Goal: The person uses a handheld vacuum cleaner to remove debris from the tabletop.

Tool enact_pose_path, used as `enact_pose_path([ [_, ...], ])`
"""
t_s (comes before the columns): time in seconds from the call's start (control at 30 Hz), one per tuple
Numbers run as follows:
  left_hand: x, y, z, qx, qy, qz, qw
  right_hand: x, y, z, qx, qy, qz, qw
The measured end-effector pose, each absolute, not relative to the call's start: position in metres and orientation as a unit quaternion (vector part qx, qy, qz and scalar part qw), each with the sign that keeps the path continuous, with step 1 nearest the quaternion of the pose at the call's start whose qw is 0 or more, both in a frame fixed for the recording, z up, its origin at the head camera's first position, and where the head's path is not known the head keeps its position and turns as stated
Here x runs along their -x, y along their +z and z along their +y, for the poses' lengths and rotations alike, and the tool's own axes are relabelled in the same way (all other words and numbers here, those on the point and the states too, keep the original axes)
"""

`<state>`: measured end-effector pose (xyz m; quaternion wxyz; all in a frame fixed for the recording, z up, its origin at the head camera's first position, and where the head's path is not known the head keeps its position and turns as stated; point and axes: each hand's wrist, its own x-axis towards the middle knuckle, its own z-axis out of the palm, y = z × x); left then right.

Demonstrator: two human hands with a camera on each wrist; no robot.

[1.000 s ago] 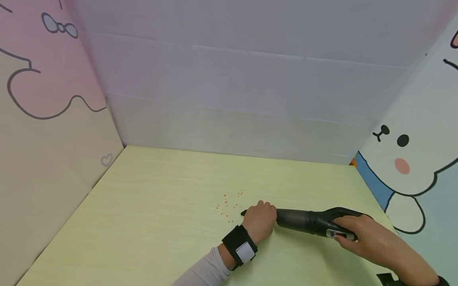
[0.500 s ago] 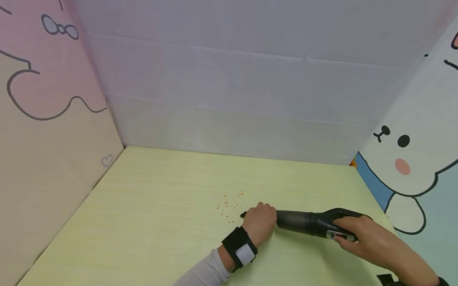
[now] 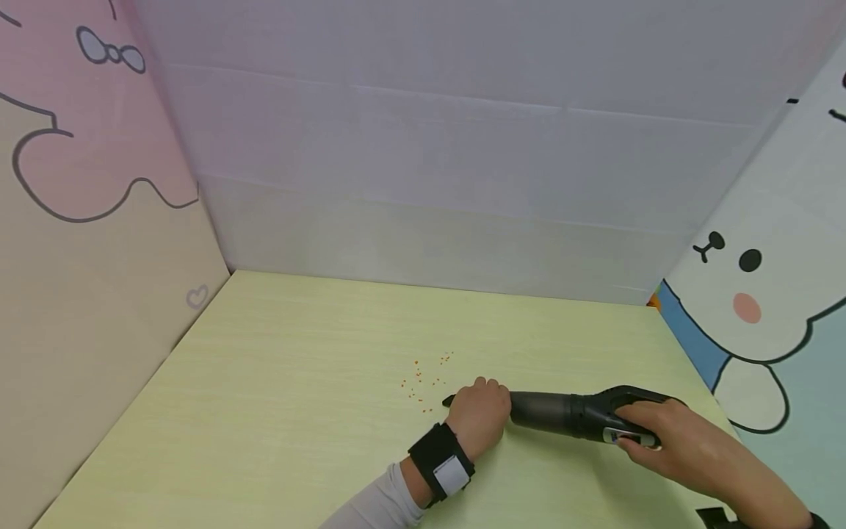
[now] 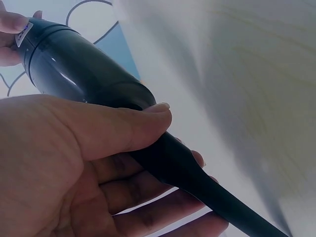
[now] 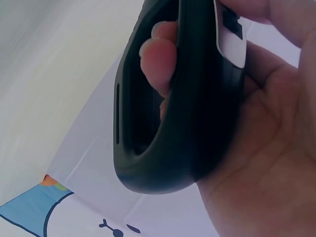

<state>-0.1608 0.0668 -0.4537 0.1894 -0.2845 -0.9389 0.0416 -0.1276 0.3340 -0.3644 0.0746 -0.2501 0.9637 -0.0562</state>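
Note:
A black handheld vacuum cleaner (image 3: 545,410) is held level above the table, its narrow nozzle tip (image 3: 449,401) pointing left. My left hand (image 3: 479,417) grips the nozzle near the body; in the left wrist view the thumb (image 4: 143,126) lies on top and the fingers curl beneath. My right hand (image 3: 687,444) holds the rear handle, with fingertips (image 5: 159,61) coming through the handle loop in the right wrist view. Small orange crumbs (image 3: 419,379) lie scattered on the table, just left of and beyond the nozzle tip.
The pale yellow table (image 3: 264,382) is bounded by a plain light back wall (image 3: 423,162), a pink and beige left panel (image 3: 99,294), and a right panel (image 3: 780,294) with a cartoon animal. A black strap with a white patch (image 3: 441,461) circles the left wrist.
The nozzle tip and left hand have shifted very slightly left and toward me. The right hand keeps its hold, and the crumbs look unchanged.

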Motion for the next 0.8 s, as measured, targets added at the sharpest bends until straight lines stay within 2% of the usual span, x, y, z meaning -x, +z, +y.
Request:
enact_pose_path([
  [0.27, 0.1589, -0.4537, 0.066, 0.282, 0.044, -0.938, 0.197, 0.1284, -0.3648, 0.3343, 0.258, -0.061, 0.961, 0.078],
  [0.57, 0.1575, -0.453, 0.0677, 0.283, 0.039, -0.942, 0.179, 0.1286, -0.3649, 0.3358, 0.262, -0.058, 0.961, 0.072],
  [0.8, 0.1542, -0.4529, 0.0683, 0.285, 0.057, -0.938, 0.19, 0.1281, -0.3647, 0.3365, 0.26, -0.06, 0.96, 0.082],
])
